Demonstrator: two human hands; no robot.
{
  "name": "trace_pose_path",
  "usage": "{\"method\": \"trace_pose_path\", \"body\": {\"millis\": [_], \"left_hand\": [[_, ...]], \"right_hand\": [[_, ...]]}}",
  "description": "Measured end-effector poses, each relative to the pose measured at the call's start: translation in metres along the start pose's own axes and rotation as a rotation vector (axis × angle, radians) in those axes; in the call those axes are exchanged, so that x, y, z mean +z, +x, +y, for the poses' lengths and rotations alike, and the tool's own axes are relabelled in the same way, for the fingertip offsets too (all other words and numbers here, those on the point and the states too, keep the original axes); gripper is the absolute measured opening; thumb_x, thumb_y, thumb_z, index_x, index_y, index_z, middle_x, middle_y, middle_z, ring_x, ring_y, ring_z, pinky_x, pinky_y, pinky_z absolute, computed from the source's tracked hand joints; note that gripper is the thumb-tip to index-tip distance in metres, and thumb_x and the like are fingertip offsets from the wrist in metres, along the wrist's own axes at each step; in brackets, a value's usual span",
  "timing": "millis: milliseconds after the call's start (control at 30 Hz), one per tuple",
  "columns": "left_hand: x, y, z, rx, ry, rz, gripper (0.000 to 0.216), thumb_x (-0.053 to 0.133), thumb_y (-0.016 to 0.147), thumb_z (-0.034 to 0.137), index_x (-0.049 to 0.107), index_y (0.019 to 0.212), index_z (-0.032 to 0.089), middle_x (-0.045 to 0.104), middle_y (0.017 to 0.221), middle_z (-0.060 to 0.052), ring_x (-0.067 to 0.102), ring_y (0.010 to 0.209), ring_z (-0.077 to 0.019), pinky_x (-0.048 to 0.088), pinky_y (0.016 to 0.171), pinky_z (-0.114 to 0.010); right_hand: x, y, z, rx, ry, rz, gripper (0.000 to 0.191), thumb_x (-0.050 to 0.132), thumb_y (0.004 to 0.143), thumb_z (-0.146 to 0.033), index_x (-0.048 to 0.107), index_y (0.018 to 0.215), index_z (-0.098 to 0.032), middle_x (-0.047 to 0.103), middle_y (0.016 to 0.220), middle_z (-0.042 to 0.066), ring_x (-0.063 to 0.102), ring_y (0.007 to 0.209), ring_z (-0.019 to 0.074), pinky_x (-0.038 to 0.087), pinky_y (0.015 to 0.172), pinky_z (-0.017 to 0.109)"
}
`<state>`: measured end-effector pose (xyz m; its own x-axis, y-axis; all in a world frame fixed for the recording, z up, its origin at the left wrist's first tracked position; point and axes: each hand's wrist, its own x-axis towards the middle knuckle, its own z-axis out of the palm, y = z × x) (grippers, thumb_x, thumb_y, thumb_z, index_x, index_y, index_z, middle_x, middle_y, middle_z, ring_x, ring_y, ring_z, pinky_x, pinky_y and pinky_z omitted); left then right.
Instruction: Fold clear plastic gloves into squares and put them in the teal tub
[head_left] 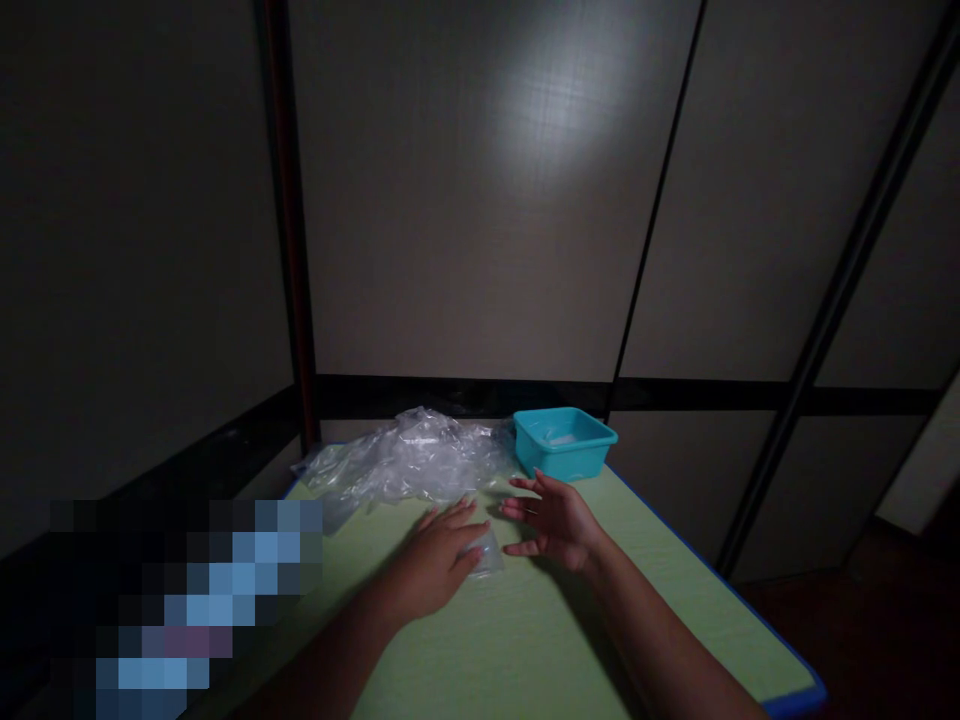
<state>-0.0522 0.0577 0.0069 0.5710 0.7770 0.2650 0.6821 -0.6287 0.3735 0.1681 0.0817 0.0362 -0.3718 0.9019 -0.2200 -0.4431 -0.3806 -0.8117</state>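
Note:
A small clear plastic bag [487,553] lies on the green tabletop, partly covered by my left hand [435,565]. That hand is stretched out flat, with its fingers extended over the bag's left side. To the right of the bag, my right hand [559,522] is held with its fingers apart and nothing in them. Behind my hands spreads a crumpled heap of clear plastic bags [424,455]. A turquoise plastic basin [566,462] stands just beyond my right hand, with something pale and clear inside that I cannot make out.
The green table [450,660] has a blue edge [712,572] on the right. Tall panelled doors [480,250] rise close behind it. At the lower left, a pixelated patch [187,610] hides what is there.

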Motion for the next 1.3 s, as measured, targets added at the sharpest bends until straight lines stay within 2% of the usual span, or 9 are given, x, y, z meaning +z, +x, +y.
{"method": "trace_pose_path", "body": {"millis": [167, 367, 567, 767, 933, 1133, 1300], "left_hand": [[0.005, 0.0, -0.01, 0.053, 0.021, -0.106, 0.04, 0.044, 0.087, 0.026, 0.044, 0.125, 0.04, 0.027, 0.143, 0.002, 0.014, 0.134, -0.0217, 0.011, 0.105, -0.05], [0.013, 0.001, -0.015, 0.033, 0.009, -0.148, 0.049, 0.043, 0.088, 0.038, 0.029, 0.135, 0.036, 0.025, 0.144, 0.0, 0.014, 0.134, -0.0227, 0.014, 0.104, -0.05], [0.012, 0.0, -0.017, 0.022, 0.007, -0.17, 0.049, 0.038, 0.089, 0.042, 0.027, 0.136, 0.033, 0.023, 0.145, -0.001, 0.011, 0.134, -0.0235, 0.012, 0.105, -0.049], [0.012, -0.001, -0.016, 0.009, 0.008, -0.177, 0.052, 0.038, 0.088, 0.045, 0.026, 0.137, 0.031, 0.02, 0.146, -0.001, 0.011, 0.134, -0.023, 0.01, 0.106, -0.048], [0.01, -0.001, -0.014, -0.003, 0.027, -0.191, 0.053, 0.035, 0.089, 0.046, 0.024, 0.138, 0.03, 0.02, 0.146, -0.001, 0.01, 0.135, -0.0226, 0.01, 0.106, -0.048], [0.011, -0.001, -0.014, -0.002, 0.02, -0.188, 0.052, 0.037, 0.089, 0.046, 0.025, 0.137, 0.032, 0.019, 0.146, 0.0, 0.012, 0.134, -0.0223, 0.009, 0.106, -0.048], [0.012, -0.001, -0.013, -0.005, 0.013, -0.194, 0.053, 0.038, 0.088, 0.046, 0.021, 0.137, 0.036, 0.016, 0.147, 0.002, 0.011, 0.134, -0.0231, 0.009, 0.105, -0.051]], "right_hand": [[-0.002, 0.003, 0.0, -0.019, 0.021, 0.035, 0.031, 0.044, 0.082, -0.046, 0.051, 0.1, -0.022, 0.058, 0.095, 0.006, 0.056, 0.089, 0.0205, 0.045, 0.074, 0.056], [-0.001, 0.006, 0.004, 0.018, 0.026, 0.025, 0.031, 0.043, 0.083, -0.046, 0.05, 0.1, -0.02, 0.058, 0.094, 0.008, 0.056, 0.089, 0.0208, 0.046, 0.073, 0.052], [0.0, 0.006, 0.006, -0.007, 0.005, 0.001, 0.029, 0.044, 0.083, -0.043, 0.052, 0.098, -0.02, 0.056, 0.099, 0.007, 0.054, 0.092, 0.0204, 0.047, 0.074, 0.052], [0.004, 0.004, 0.01, -0.034, -0.126, 0.028, 0.029, 0.043, 0.082, -0.043, 0.055, 0.096, -0.02, 0.053, 0.101, 0.007, 0.052, 0.092, 0.0203, 0.051, 0.068, 0.044], [0.01, -0.002, 0.011, -0.044, -0.208, -0.065, 0.03, 0.043, 0.083, -0.044, 0.055, 0.098, -0.022, 0.052, 0.109, 0.006, 0.05, 0.097, 0.0214, 0.05, 0.065, 0.039], [0.011, 0.0, 0.017, -0.093, -0.336, -0.148, 0.031, 0.045, 0.083, -0.046, 0.057, 0.097, -0.02, 0.058, 0.093, 0.004, 0.057, 0.088, 0.0186, 0.046, 0.063, 0.028], [0.012, 0.001, 0.022, -0.117, -0.423, -0.202, 0.033, 0.048, 0.082, -0.048, 0.057, 0.095, -0.019, 0.061, 0.089, 0.004, 0.06, 0.079, 0.0171, 0.044, 0.067, 0.028]]}}
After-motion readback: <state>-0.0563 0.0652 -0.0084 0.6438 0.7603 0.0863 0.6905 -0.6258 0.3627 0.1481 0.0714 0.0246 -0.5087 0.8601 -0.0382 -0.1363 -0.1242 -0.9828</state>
